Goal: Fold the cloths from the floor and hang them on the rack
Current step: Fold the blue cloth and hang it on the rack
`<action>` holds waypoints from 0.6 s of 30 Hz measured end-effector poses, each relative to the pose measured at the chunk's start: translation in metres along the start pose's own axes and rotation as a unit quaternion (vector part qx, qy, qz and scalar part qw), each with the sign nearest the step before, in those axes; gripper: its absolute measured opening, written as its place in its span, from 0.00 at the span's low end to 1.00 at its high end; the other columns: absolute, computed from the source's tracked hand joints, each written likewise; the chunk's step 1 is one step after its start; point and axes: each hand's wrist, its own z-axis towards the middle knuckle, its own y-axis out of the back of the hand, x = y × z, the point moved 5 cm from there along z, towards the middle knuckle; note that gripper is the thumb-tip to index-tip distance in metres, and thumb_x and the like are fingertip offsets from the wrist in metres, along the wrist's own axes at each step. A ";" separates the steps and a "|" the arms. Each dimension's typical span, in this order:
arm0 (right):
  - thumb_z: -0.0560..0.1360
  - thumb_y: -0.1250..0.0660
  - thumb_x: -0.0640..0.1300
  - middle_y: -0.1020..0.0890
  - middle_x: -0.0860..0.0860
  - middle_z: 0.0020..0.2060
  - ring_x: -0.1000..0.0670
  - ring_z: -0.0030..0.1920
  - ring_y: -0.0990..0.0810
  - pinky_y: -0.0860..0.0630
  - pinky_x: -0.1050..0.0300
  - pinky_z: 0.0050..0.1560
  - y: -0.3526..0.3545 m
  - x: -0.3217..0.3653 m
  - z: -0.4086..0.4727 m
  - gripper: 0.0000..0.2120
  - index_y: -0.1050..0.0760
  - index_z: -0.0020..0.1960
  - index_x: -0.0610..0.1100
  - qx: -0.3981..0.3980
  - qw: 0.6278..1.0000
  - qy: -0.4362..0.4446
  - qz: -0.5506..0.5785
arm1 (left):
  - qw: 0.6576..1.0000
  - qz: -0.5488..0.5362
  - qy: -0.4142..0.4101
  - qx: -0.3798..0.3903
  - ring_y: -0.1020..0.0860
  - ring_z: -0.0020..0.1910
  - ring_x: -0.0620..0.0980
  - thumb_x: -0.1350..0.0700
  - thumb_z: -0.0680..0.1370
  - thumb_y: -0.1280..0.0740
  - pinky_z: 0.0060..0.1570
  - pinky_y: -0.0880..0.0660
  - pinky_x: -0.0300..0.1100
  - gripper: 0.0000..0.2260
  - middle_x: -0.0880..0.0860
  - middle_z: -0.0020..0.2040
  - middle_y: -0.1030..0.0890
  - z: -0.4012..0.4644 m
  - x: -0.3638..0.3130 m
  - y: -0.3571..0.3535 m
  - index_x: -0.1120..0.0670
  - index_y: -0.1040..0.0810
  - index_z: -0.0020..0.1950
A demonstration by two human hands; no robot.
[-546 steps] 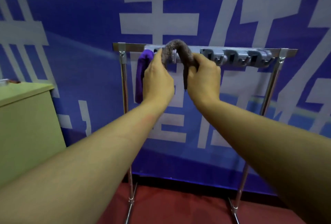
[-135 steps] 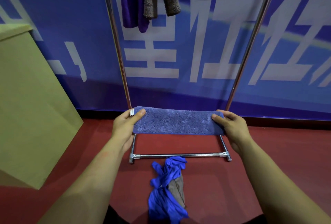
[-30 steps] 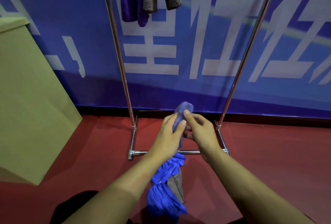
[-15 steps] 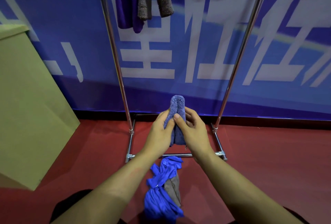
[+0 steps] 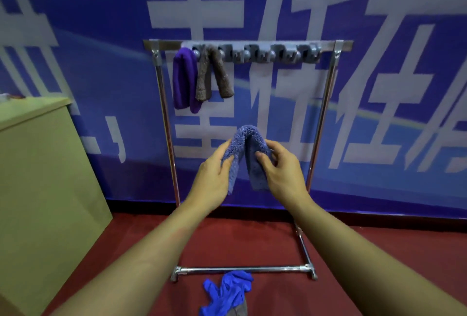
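Folded cloth (image 5: pixel 246 154) raised, both hands (image 5: pixel 249 179) gripping

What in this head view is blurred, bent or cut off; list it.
Head view: wide-angle bending bows the rack posts; the hook rail is soft, detail unclear; the bright blue cloth is cropped at the bottom edge; the folded cloth stays fairly sharp.

A: Arm pose?
B: Both forearms bare, extended forward and up from the lower corners, converging toward centre frame, wrists about level.
A: Left hand (image 5: pixel 214 179)?
B: Back of hand toward camera, fingers (image 5: pixel 222 149) curled forward, thumb pressed in on the near side. Closed in a grip.
A: Right hand (image 5: pixel 283 176)?
B: Mirrors it. Index and thumb pinched in at the inner side, remaining fingers curled loosely. Also gripping.
A: Hands touching?
B: No, close together with a narrow gap between them.
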 end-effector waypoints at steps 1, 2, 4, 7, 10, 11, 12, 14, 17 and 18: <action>0.81 0.34 0.43 0.16 0.57 0.51 0.63 0.50 0.18 0.22 0.64 0.53 0.007 0.010 0.012 0.14 0.22 0.66 0.49 -0.003 1.000 0.012 -0.014 | 1.000 0.009 -0.008 -0.010 0.25 0.64 0.36 0.55 0.85 0.42 0.62 0.29 0.30 0.18 0.40 0.65 0.21 0.010 -0.009 0.002 0.42 0.30 0.75; 0.81 0.34 0.42 0.17 0.59 0.49 0.66 0.48 0.19 0.24 0.69 0.50 0.013 0.018 0.024 0.14 0.22 0.66 0.49 -0.008 0.999 0.020 -0.026 | 1.000 0.018 -0.013 -0.019 0.24 0.63 0.36 0.55 0.86 0.42 0.58 0.29 0.28 0.19 0.41 0.65 0.20 0.022 -0.016 0.003 0.41 0.31 0.75; 0.82 0.36 0.42 0.19 0.59 0.48 0.64 0.46 0.21 0.26 0.71 0.46 0.025 0.035 0.048 0.14 0.23 0.67 0.49 -0.023 0.998 0.036 -0.047 | 0.998 0.039 -0.028 -0.032 0.21 0.58 0.41 0.55 0.86 0.43 0.54 0.25 0.34 0.20 0.43 0.62 0.19 0.047 -0.030 0.004 0.39 0.33 0.76; 0.83 0.38 0.42 0.21 0.57 0.48 0.56 0.45 0.22 0.27 0.68 0.43 0.037 0.055 0.085 0.14 0.24 0.68 0.49 -0.056 0.993 0.071 -0.072 | 0.994 0.070 -0.058 -0.053 0.21 0.60 0.49 0.56 0.86 0.43 0.56 0.23 0.51 0.21 0.48 0.64 0.19 0.089 -0.049 0.003 0.40 0.35 0.77; 0.83 0.38 0.41 0.20 0.55 0.46 0.54 0.45 0.22 0.30 0.68 0.38 0.042 0.070 0.124 0.14 0.23 0.67 0.47 -0.088 0.986 0.107 -0.093 | 0.987 0.097 -0.077 -0.104 0.23 0.64 0.52 0.59 0.85 0.44 0.59 0.24 0.47 0.22 0.52 0.69 0.22 0.136 -0.066 0.007 0.46 0.36 0.79; 0.83 0.38 0.41 0.20 0.55 0.46 0.53 0.45 0.23 0.30 0.66 0.38 0.042 0.073 0.137 0.14 0.23 0.67 0.47 -0.099 0.984 0.114 -0.099 | 0.985 0.094 -0.080 -0.123 0.24 0.66 0.52 0.60 0.84 0.44 0.60 0.26 0.43 0.23 0.52 0.70 0.23 0.152 -0.070 0.009 0.47 0.36 0.79; 0.83 0.38 0.40 0.20 0.54 0.46 0.53 0.44 0.23 0.28 0.62 0.39 0.042 0.076 0.149 0.14 0.23 0.67 0.47 -0.106 0.982 0.117 -0.102 | 0.983 0.087 -0.083 -0.142 0.24 0.67 0.51 0.61 0.84 0.44 0.60 0.28 0.40 0.23 0.52 0.71 0.24 0.167 -0.073 0.012 0.48 0.36 0.79; 0.82 0.39 0.38 0.17 0.51 0.47 0.49 0.45 0.21 0.24 0.53 0.43 0.038 0.077 0.173 0.15 0.23 0.66 0.48 -0.112 0.981 0.115 -0.108 | 0.978 0.072 -0.080 -0.180 0.25 0.67 0.52 0.62 0.84 0.44 0.62 0.29 0.40 0.23 0.53 0.71 0.24 0.193 -0.074 0.017 0.49 0.36 0.79; 0.80 0.40 0.36 0.15 0.48 0.49 0.46 0.47 0.19 0.22 0.47 0.47 0.025 0.076 0.205 0.17 0.23 0.65 0.48 -0.111 0.979 0.125 -0.115 | 0.966 0.074 -0.081 -0.235 0.25 0.68 0.52 0.64 0.84 0.44 0.64 0.30 0.40 0.23 0.55 0.71 0.24 0.220 -0.072 0.023 0.51 0.35 0.79; 0.80 0.40 0.35 0.15 0.48 0.49 0.46 0.48 0.19 0.21 0.48 0.48 0.021 0.076 0.215 0.18 0.23 0.65 0.48 -0.110 0.979 0.127 -0.114 | 0.963 0.077 -0.081 -0.247 0.26 0.68 0.51 0.64 0.84 0.44 0.63 0.32 0.37 0.23 0.54 0.71 0.24 0.227 -0.069 0.024 0.51 0.36 0.79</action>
